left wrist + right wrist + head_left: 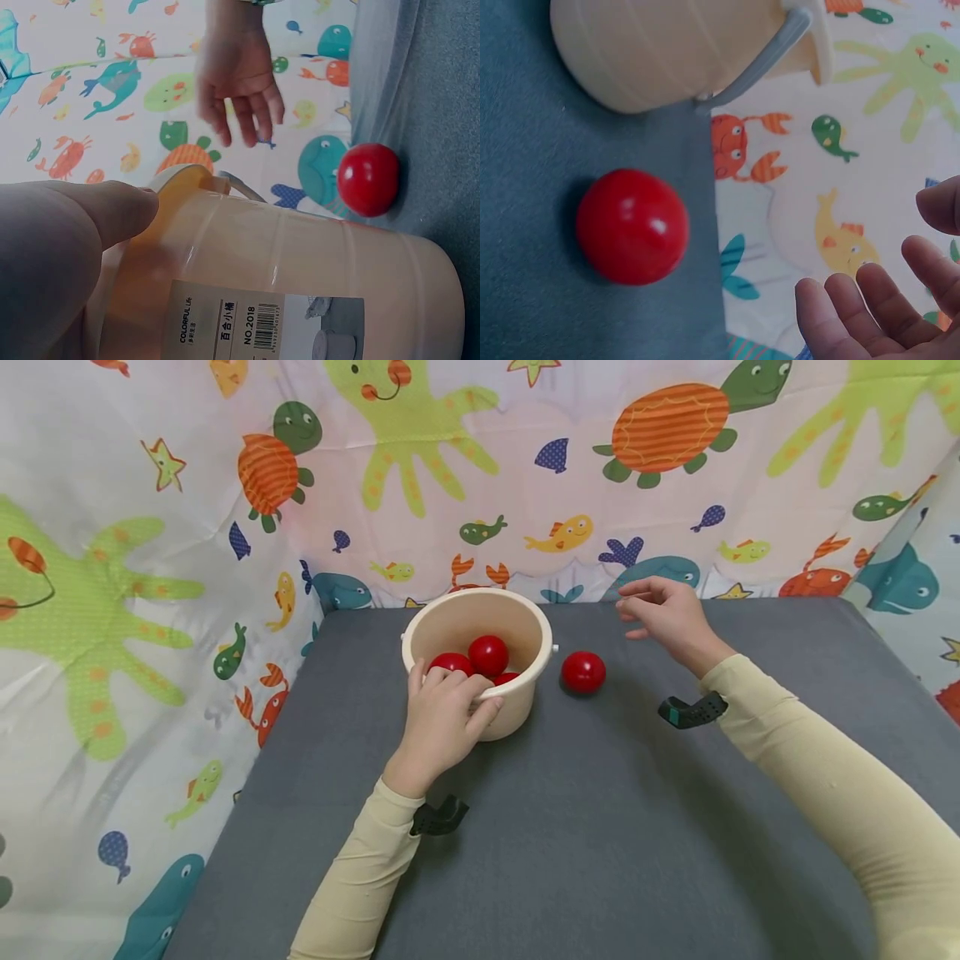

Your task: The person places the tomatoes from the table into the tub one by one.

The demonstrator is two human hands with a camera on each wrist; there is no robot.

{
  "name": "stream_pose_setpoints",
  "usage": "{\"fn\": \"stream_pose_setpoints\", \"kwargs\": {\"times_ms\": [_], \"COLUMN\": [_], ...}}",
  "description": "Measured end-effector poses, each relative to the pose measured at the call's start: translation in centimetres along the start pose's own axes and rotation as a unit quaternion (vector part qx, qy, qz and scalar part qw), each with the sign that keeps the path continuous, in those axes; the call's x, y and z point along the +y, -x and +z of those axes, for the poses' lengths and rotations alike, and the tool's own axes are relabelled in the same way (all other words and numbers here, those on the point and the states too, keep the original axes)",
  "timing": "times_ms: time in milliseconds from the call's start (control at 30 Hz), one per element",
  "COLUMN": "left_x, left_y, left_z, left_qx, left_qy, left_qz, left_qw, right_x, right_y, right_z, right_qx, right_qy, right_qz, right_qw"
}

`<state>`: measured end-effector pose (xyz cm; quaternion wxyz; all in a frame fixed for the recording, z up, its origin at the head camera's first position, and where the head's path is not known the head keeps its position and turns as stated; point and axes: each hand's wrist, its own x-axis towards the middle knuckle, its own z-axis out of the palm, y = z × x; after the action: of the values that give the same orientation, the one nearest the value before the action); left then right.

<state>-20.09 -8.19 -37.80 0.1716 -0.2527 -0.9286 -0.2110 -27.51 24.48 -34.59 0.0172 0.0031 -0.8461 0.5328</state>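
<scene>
A cream plastic bucket [525,635] stands on the grey table with three red balls [488,654] inside. My left hand [442,718] grips its near rim, fingers curled over the edge; the left wrist view shows the thumb on the bucket wall [300,262]. One more red ball [583,672] lies on the table just right of the bucket, also seen as the ball [367,180] and the ball [632,226]. My right hand [663,610] hovers open above the table behind and right of that ball, its fingers [855,315] relaxed and holding nothing.
The grey table top [600,827] is bounded at the back and left by a curtain [187,527] printed with sea animals. The bucket carries a grey wire handle [757,64] and a printed label [247,322].
</scene>
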Motion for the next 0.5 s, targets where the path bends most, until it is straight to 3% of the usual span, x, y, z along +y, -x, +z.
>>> {"fn": "stream_pose_setpoints", "kwargs": {"times_ms": [267, 500], "left_x": [0.0, 0.1], "left_y": [0.0, 0.0], "left_z": [0.0, -0.1], "left_qx": [-0.003, -0.002], "left_qy": [0.002, 0.001], "left_qz": [-0.003, -0.003], "left_qw": [1.0000, 1.0000], "right_x": [2.9, 5.2], "right_y": [-0.4, -0.6], "right_z": [0.5, 2.0], "right_qx": [0.006, -0.024], "right_qy": [0.005, 0.005], "right_qz": [0.031, 0.064], "right_qw": [0.999, 0.998]}}
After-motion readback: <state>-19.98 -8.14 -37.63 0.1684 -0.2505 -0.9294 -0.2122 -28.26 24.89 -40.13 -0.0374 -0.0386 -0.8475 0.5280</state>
